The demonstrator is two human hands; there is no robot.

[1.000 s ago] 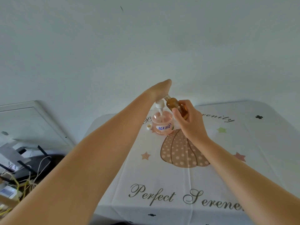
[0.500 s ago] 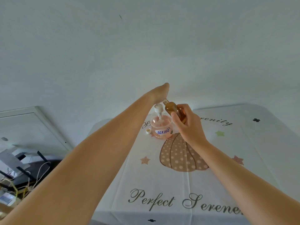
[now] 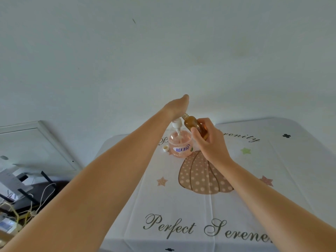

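- A lived-in domestic room: the table [image 3: 291,160] wears a white cloth printed with a spotted pumpkin [image 3: 201,175], stars and the script "Perfect Serenity".
- A pink pump bottle [image 3: 180,144] of household soap stands on the cloth, with a small white cap [image 3: 165,148] just beside it.
- Behind is a plain pale wall [image 3: 163,51].
- At left are a white framed panel [image 3: 36,142] and small devices among tangled cables [image 3: 36,197] on a dark surface.

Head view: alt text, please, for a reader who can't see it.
The right hand tilts an uncapped brown bottle toward the pump of a pink soap dispenser, with the left hand on the pump's top. A white cap lies beside it on the tablecloth.
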